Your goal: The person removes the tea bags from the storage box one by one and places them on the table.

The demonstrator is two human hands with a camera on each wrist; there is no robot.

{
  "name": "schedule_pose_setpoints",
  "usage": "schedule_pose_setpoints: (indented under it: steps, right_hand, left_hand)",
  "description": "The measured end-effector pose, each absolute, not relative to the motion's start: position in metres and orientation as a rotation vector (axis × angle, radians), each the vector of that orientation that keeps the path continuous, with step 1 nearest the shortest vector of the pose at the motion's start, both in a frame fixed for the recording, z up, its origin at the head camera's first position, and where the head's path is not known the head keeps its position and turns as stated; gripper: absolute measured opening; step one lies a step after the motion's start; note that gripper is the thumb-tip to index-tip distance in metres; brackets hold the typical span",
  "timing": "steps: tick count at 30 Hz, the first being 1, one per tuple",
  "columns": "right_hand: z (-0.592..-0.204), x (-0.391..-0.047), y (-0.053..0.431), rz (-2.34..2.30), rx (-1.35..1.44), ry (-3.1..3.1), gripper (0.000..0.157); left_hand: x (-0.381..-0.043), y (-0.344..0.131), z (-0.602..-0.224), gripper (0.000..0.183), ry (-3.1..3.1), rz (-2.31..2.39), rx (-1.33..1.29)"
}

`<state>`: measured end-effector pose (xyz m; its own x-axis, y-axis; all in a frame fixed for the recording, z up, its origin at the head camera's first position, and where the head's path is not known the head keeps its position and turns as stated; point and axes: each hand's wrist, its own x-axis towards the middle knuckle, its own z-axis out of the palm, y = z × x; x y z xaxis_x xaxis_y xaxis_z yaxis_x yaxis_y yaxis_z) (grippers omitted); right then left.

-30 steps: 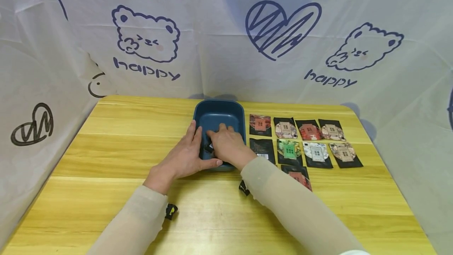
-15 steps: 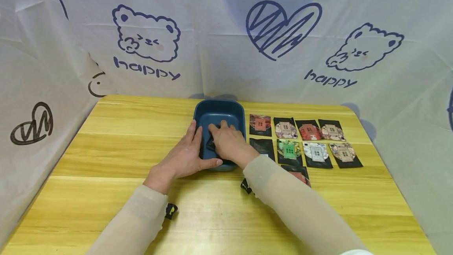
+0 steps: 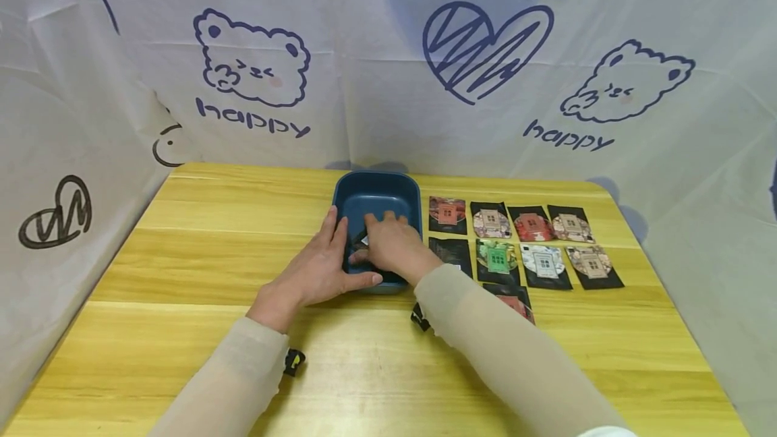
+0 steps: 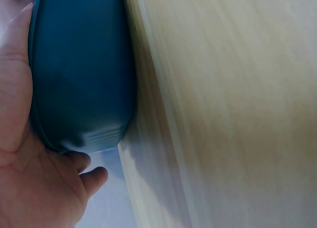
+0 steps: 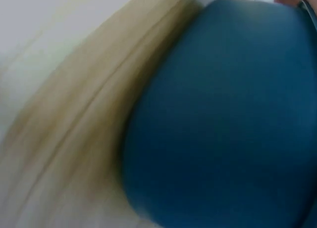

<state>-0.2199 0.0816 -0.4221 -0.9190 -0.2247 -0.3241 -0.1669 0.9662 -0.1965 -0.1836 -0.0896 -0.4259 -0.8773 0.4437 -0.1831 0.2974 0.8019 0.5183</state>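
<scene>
A dark blue rectangular tub (image 3: 378, 184) stands on the table near its back edge. My left hand (image 3: 314, 268) lies against the tub's near-left corner, fingers along the left side and thumb along the front rim. In the left wrist view, the palm rests at the rim of the tub (image 4: 84, 65), fingers extended. My right hand (image 3: 397, 245) reaches down inside and pinches a small black packet (image 3: 359, 246) with a bit of white on it. Most of that packet is hidden by the hand. Only the tub's outer wall (image 5: 223, 114) fills the right wrist view.
Right of the tub, flat black packets with coloured labels lie in rows, among them a red one (image 3: 448, 214), a green one (image 3: 496, 260) and a plain dark one (image 3: 450, 255). My right sleeve (image 3: 485, 329) partly covers another red one (image 3: 514, 305). A printed white cloth (image 3: 376, 106) hangs behind.
My right hand has shifted slightly inside the tub, and its thumb now shows against the black packet. My left hand stays at the tub's corner.
</scene>
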Motion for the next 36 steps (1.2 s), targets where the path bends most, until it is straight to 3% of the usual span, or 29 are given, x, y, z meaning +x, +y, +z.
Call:
schedule_pose_setpoints:
  steps: [3, 14, 18, 26, 33, 36]
  right_hand:
    - [-0.423, -0.218, 0.074, -0.151, -0.264, 2.750, 0.095]
    - [-0.421, -0.218, 0.062, -0.197, -0.320, 2.680, 0.082]
    - [-0.418, -0.219, 0.068, -0.254, -0.442, 2.695, 0.069]
    - [-0.404, -0.224, 0.090, -0.499, -0.404, 2.781, 0.021]
    - [-0.386, -0.224, 0.116, -0.754, -0.229, 2.819, 0.039]
    - [-0.377, -0.221, 0.130, -0.840, -0.183, 2.801, 0.037]
  left_hand:
    - [-0.183, -0.090, -0.426, 0.136, 2.695, 0.703, 0.575]
    - [-0.183, -0.090, -0.428, 0.135, 2.707, 0.689, 0.596]
    - [-0.183, -0.090, -0.427, 0.135, 2.705, 0.688, 0.589]
    - [-0.183, -0.090, -0.425, 0.136, 2.693, 0.688, 0.557]
    - [-0.184, -0.090, -0.425, 0.135, 2.691, 0.684, 0.535]
    - [-0.184, -0.089, -0.426, 0.135, 2.692, 0.683, 0.535]
